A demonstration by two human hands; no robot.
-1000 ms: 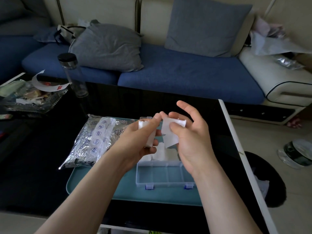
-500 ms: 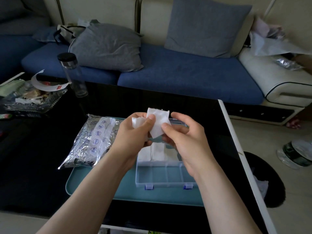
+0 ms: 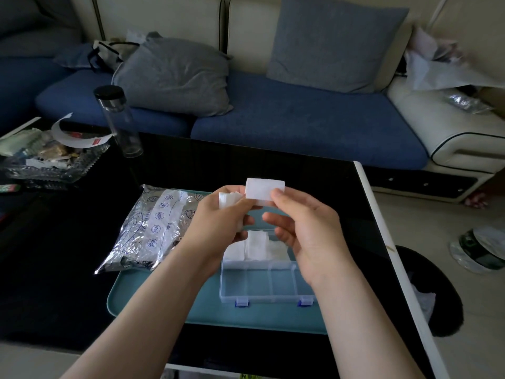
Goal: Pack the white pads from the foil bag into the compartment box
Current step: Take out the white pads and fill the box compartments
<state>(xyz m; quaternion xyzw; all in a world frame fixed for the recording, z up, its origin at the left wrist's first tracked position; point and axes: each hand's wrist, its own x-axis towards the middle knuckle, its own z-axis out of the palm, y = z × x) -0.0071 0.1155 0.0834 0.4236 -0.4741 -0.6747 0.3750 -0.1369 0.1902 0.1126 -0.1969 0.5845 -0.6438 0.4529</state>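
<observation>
I just pulled one pad [image 3: 263, 191] up. My right hand [image 3: 303, 231] pinches it, and my left hand [image 3: 218, 228] grips the other pads [image 3: 228, 199]. The box [image 3: 262, 298] is under my hands and the bag [image 3: 153, 231] is left of them. I think this pad can go in now.

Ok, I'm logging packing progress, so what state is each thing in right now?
Left hand, grips bunched pads.
Right hand, pinches single pad, held up.
Box, open; packed pads in far row, near row empty.
Foil bag, lying flat, partly on the tray.
Bottle, upright, capped.
</observation>
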